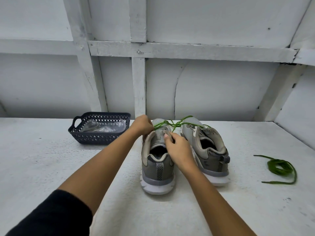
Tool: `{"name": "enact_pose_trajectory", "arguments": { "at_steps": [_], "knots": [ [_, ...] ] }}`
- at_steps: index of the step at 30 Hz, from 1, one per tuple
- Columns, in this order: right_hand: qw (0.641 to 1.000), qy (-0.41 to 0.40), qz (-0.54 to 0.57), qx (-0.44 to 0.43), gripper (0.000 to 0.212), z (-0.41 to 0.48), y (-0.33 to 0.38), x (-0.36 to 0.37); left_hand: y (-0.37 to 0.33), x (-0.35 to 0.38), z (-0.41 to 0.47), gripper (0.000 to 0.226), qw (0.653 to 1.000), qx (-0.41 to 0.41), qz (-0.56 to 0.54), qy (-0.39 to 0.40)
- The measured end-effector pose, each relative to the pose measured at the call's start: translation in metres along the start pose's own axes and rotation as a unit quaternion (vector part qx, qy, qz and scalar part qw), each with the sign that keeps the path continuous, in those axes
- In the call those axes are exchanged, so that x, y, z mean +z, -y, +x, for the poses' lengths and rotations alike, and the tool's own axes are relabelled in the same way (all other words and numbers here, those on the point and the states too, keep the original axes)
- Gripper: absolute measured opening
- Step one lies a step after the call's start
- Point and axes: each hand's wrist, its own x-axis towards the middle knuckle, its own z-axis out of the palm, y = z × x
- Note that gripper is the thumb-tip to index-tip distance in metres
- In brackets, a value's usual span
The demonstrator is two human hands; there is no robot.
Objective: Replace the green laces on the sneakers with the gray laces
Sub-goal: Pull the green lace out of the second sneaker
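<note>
On the rough white surface (51,159) two gray mesh sneakers with white soles stand side by side, heels toward the person. The left sneaker (157,167) is the one in hand, and the right sneaker (209,150) just beside it shows bare eyelets. A thin green cord lace (175,124) runs from the left sneaker's forefoot and trails loose across the toe of the right one. The left hand (142,125) has its grip curled tight, pinching that lace close to the shoe, while the right hand (179,150) pinches the upper by the eyelet row, thumb toward the tongue, apparently to steady it. A second green lace (279,166) lies coiled well apart to the right, so the unlacing looks more than half done. The gray laces are not plainly in sight (a clear plastic packet (102,127) in the dark blue perforated plastic basket (95,138) to the left may hold them, but that cannot be told). The lace should handle as light, limp and slightly fuzzy. It will likely drag in the eyelets and tangle if yanked from far off, so it is best taken close to each eyelet and drawn out crossing by crossing. The sneaker looks light and soft-sided and could slide under the pull, so its upper beside the eyelets is the sound place to hold.
</note>
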Motion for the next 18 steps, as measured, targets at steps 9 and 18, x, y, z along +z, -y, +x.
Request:
{"name": "enact_pose_trajectory", "arguments": {
  "at_steps": [9,18],
  "knots": [
    [0.999,0.007,-0.042,0.003,0.026,0.002,0.001,-0.002,-0.039,-0.077,-0.007,0.017,0.899,-0.012,-0.438,0.001],
    [1.000,0.003,-0.030,0.000,0.029,0.001,0.000,0.000,-0.014,-0.055,-0.001,0.051,0.974,-0.008,-0.221,0.041]
  ]
}}
